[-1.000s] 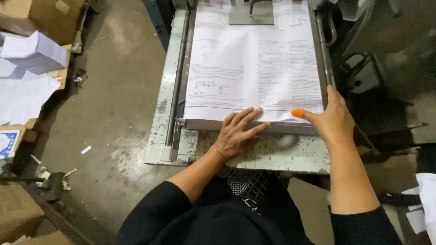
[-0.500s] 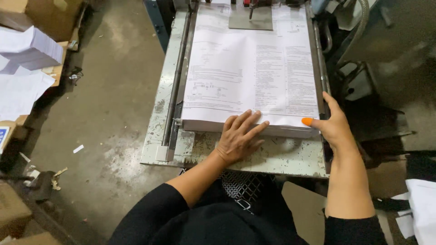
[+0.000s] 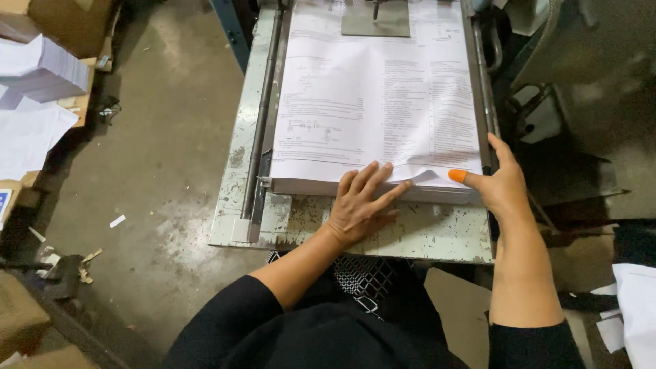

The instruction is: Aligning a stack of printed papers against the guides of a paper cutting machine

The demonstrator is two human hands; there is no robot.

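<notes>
A thick stack of printed white sheets point(image 3: 376, 102) lies on a worn metal machine table point(image 3: 437, 232). My left hand point(image 3: 362, 205) rests flat with spread fingers on the stack's near edge and the table in front of it. At the stack's near right corner is my right hand point(image 3: 499, 188), whose thumb wears an orange rubber tip. That thumb presses on the top sheets, which bulge up slightly there. A grey metal plate point(image 3: 376, 19) sits on the stack at the far end.
Metal guide rails run along the left point(image 3: 263, 116) and right point(image 3: 482, 89) sides of the stack. Cardboard boxes and white paper piles point(image 3: 37, 68) stand on the concrete floor at left. More white paper point(image 3: 635, 307) lies at the lower right.
My right hand has slid a little along the stack's right corner, and the top sheets there now lift in a small bulge. My left hand stays in place.
</notes>
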